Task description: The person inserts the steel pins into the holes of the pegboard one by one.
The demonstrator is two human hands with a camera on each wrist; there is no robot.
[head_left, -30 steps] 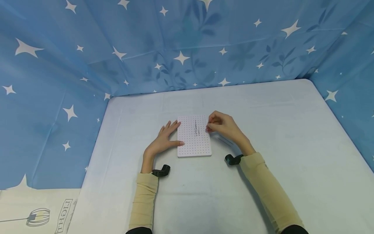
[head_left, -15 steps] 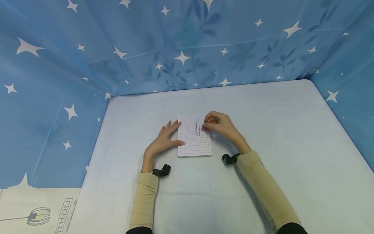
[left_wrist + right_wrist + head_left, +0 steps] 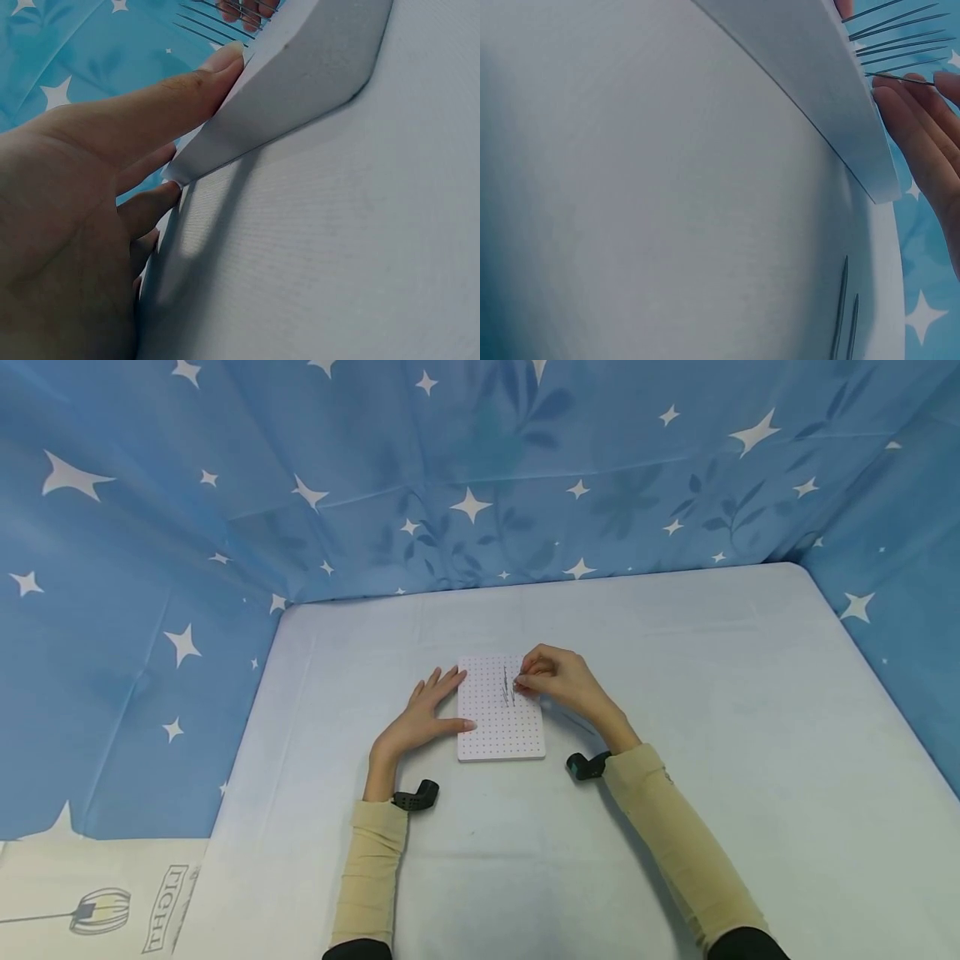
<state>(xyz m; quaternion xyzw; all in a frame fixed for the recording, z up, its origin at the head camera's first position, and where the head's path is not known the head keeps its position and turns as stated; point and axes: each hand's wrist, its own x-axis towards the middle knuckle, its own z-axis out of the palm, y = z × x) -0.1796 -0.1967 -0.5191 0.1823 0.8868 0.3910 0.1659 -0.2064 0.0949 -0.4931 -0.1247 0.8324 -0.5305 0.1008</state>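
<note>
A white board dotted with small holes (image 3: 498,739) lies on the table, with several thin dark metal needles (image 3: 900,46) standing in it. My left hand (image 3: 415,724) steadies its left side, fingers straight along the edge and thumb (image 3: 225,56) resting on the top face. Over the right part of the board, my right hand (image 3: 564,683) pinches another needle (image 3: 911,79) between thumb and fingers. That needle's lower end is right at the board's surface, beside the standing row.
Two loose needles (image 3: 840,307) lie on the white tabletop (image 3: 675,693) just right of the board. A blue star-patterned curtain (image 3: 360,460) borders the table at the back and sides. Each wrist carries a black camera (image 3: 416,796).
My right hand has moved left over the board, bringing the pinched needle near the standing ones. My left hand stays in place on the board's left edge.
</note>
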